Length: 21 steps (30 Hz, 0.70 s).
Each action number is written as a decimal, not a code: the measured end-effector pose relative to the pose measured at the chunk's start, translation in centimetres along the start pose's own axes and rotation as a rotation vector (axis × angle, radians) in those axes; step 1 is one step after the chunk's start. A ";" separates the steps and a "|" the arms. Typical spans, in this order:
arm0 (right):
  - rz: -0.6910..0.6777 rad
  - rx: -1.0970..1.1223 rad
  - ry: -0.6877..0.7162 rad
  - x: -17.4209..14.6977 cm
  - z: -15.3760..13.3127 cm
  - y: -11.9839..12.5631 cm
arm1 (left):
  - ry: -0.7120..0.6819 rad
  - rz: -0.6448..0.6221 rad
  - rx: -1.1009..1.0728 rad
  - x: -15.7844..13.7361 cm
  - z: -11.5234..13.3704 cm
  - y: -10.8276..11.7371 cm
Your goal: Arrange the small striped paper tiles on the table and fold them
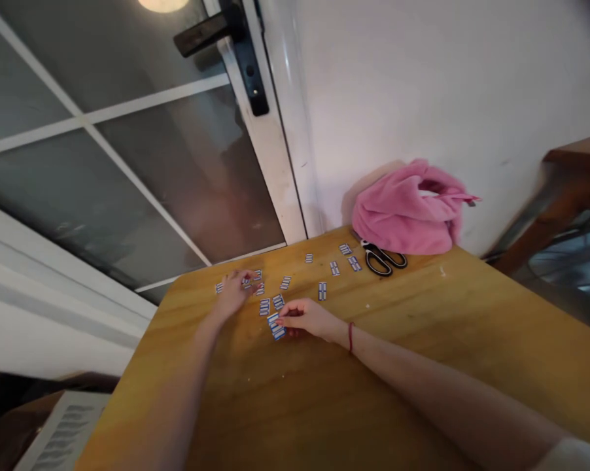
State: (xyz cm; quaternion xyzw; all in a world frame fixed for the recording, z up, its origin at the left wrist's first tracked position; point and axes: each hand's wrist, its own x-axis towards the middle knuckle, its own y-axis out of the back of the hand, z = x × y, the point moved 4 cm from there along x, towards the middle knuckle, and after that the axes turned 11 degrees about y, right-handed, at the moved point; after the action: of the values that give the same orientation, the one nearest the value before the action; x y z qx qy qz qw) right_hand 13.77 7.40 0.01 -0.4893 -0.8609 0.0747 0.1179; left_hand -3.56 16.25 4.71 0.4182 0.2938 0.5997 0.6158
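My right hand [311,318], with a red band at the wrist, pinches several small blue-and-white striped cards [277,326] between thumb and fingers, just above the wooden table. To the left, my left hand [233,291] reaches low over more such cards, its thumb and fingers apart. One card [219,288] lies at its outer side, and others are partly covered by its fingers. Between the two hands, a striped card [264,307] and another card [286,282] lie on the tabletop. The fine print on the cards is too small to read.
The wooden table [398,340] meets a white wall and a glazed door with a black handle [211,33]. Black-handled scissors [381,258] lie by a pink plush cloth item [407,209]. More striped cards [322,291] are scattered right of my hands.
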 end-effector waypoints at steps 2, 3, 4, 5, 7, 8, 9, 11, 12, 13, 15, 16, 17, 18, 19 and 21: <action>0.007 0.014 0.013 0.0 0.1 0.0 | -0.007 -0.005 0.021 0.7 -0.5 -0.9; 0.009 0.020 0.023 0.1 0.1 0.1 | -0.015 -0.012 0.030 0.9 -0.9 -1.3; 0.006 0.028 0.031 0.1 0.2 0.1 | -0.021 -0.014 0.043 0.9 -1.2 -1.6; 0.000 0.038 0.035 0.2 0.3 0.1 | -0.028 -0.007 0.071 0.8 -1.5 -1.9; -0.009 0.066 0.023 0.2 0.6 0.1 | -0.034 0.007 0.097 0.6 -2.1 -2.1; -0.008 0.079 0.014 0.3 0.7 0.1 | -0.041 0.013 0.107 0.5 -2.3 -2.2; 0.000 0.090 0.007 0.3 0.7 0.1 | -0.048 0.018 0.113 0.5 -2.3 -2.2; 0.024 0.104 0.003 0.4 0.7 0.3 | -0.053 0.026 0.131 0.4 -2.2 -2.1; 0.038 0.116 0.005 0.4 0.6 0.4 | -0.050 0.023 0.138 0.5 -2.0 -2.1; 0.054 0.135 0.007 0.4 0.5 0.5 | -0.044 0.013 0.140 0.5 -1.8 -2.1; 0.095 0.195 -0.006 0.5 0.3 0.7 | -0.037 -0.037 0.126 0.5 -1.5 -2.2; 0.120 0.231 -0.014 0.5 0.3 0.8 | -0.035 -0.059 0.119 0.5 -1.3 -2.4; 0.142 0.263 -0.022 0.5 0.2 0.9 | -0.033 -0.071 0.114 0.5 -1.2 -2.5; 0.161 0.288 -0.029 0.4 0.1 0.9 | -0.030 -0.075 0.110 0.5 -1.0 -2.6; 0.174 0.306 -0.032 0.4 0.1 0.9 | -0.027 -0.069 0.106 0.4 -0.9 -2.7; 0.193 0.326 -0.032 0.3 -0.1 1.0 | -0.026 -0.054 0.097 0.3 -0.7 -2.9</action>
State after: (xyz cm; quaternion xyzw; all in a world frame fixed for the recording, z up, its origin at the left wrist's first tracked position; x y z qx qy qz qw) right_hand 14.41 8.19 -0.12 -0.5429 -0.7882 0.2318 0.1740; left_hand -2.74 16.91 1.92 0.4470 0.3258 0.5623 0.6147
